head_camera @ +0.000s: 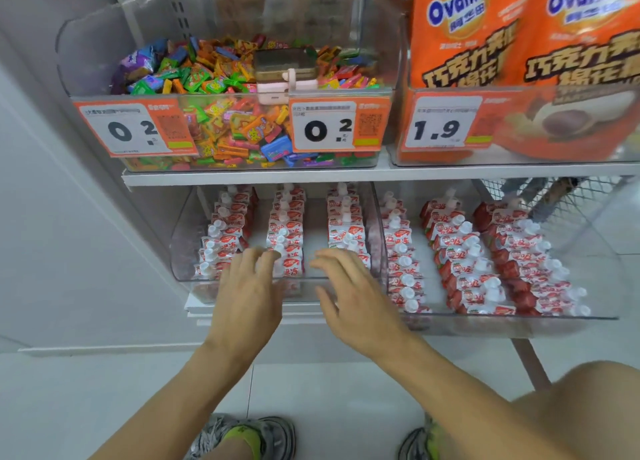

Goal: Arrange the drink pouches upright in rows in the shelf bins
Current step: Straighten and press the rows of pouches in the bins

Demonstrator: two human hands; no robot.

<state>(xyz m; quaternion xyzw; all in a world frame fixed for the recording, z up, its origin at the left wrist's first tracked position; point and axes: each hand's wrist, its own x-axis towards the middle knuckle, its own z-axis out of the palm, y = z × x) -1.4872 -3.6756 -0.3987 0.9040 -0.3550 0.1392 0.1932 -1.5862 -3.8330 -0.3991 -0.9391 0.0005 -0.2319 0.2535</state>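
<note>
Red-and-white drink pouches with white caps stand upright in three rows [285,231] inside the left clear bin [187,224] on the lower shelf. The right clear bin [519,322] holds three more rows of pouches [460,269], leaning somewhat. My left hand [247,293] hovers at the front of the left bin, fingers spread and straight, near the front pouches of the left and middle rows. My right hand [349,290] is beside it, fingers extended over the front of the third row. Neither hand holds anything.
Above, a clear bin of mixed colourful candies [221,113] carries two 0.2 price tags, with a pink object lying on top. Orange Ovaltine bags [519,44] stand at the upper right. A wire basket [554,196] sits behind the right bin. My shoes are on the tiled floor below.
</note>
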